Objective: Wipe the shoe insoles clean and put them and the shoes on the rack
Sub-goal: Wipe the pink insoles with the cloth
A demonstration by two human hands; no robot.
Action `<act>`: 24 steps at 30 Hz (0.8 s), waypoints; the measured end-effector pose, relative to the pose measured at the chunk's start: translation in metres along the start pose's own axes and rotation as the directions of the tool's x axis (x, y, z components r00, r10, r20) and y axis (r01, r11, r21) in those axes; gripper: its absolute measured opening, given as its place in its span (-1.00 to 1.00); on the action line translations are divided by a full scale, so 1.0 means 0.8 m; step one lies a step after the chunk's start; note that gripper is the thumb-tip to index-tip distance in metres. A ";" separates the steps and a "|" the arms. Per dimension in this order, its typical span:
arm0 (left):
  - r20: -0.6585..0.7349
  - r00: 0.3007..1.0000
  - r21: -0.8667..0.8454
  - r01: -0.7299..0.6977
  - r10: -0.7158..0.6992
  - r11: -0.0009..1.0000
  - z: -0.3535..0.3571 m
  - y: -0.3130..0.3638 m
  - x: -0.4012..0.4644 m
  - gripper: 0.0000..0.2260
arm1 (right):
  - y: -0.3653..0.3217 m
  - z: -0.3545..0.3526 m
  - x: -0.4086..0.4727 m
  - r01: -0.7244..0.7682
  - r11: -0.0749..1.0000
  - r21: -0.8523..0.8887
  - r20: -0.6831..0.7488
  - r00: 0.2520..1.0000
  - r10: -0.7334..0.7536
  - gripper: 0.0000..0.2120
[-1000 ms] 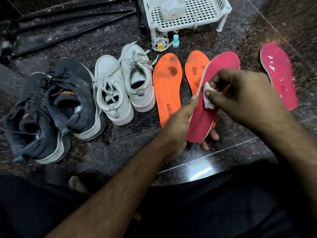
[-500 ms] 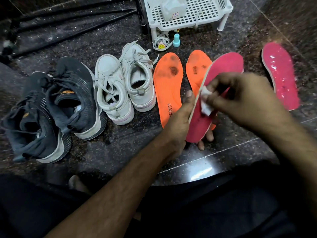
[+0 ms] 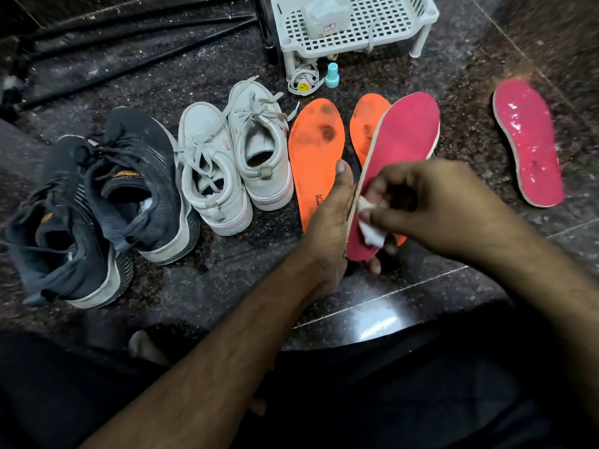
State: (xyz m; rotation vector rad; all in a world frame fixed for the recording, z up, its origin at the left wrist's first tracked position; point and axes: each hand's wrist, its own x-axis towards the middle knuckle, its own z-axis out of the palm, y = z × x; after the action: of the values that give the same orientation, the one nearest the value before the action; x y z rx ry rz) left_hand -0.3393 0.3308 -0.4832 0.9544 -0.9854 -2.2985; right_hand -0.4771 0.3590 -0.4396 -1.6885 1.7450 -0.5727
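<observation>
Pink insole in work: you hold the pink insole (image 3: 402,147) tilted on edge; your left hand (image 3: 327,228) is clasped round its heel end, and your right hand (image 3: 428,202) pinches a white wipe (image 3: 369,228) against its face.
Second pink insole: the other pink insole (image 3: 528,140) lies on the floor well right of your hands, glistening, probably already wiped.
Orange insoles: both orange insoles (image 3: 316,157) lie just beyond your hands, dark stains showing, so unwiped by my reading.
Shoes: white shoes (image 3: 233,157) and dark shoes (image 3: 97,196) sit left of your hands, on the floor.
Rack: the rack (image 3: 418,17), far beyond your hands, holds no shoe or insole yet.
</observation>
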 end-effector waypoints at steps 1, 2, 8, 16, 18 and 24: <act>0.012 1.000 0.026 -0.003 0.003 1.000 0.000 -0.001 0.000 -0.32 | 0.003 -0.006 0.002 -0.019 1.000 0.003 -0.095 0.995 0.019 -0.92; 0.017 1.000 0.041 -0.005 0.004 0.999 0.000 -0.002 -0.001 -0.31 | 0.006 -0.011 0.003 -0.032 0.999 -0.005 -0.178 0.983 0.031 -0.92; 0.037 0.999 0.034 -0.006 0.004 0.999 0.001 -0.003 -0.003 -0.31 | 0.002 0.001 0.001 -0.013 0.999 -0.031 -0.187 0.982 0.006 -0.91; -0.048 0.999 -0.104 0.012 -0.018 0.994 -0.002 0.001 -0.001 -0.32 | -0.005 0.009 -0.004 0.172 0.974 -0.148 0.112 0.981 -0.156 -0.88; -0.020 1.000 -0.053 0.006 -0.007 0.999 -0.002 0.000 -0.001 -0.32 | -0.002 0.000 -0.002 0.118 0.986 -0.117 -0.047 0.991 -0.124 -0.92; -0.008 1.000 -0.004 0.021 -0.021 1.000 -0.001 -0.006 0.000 -0.30 | 0.003 0.002 0.001 0.073 0.984 -0.164 -0.144 0.985 -0.097 -0.93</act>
State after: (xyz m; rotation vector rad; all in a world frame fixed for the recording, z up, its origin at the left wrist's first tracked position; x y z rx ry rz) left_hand -0.3394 0.3339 -0.4870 0.9760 -0.9712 -2.3118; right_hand -0.4775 0.3585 -0.4425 -1.8799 1.8743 -0.6303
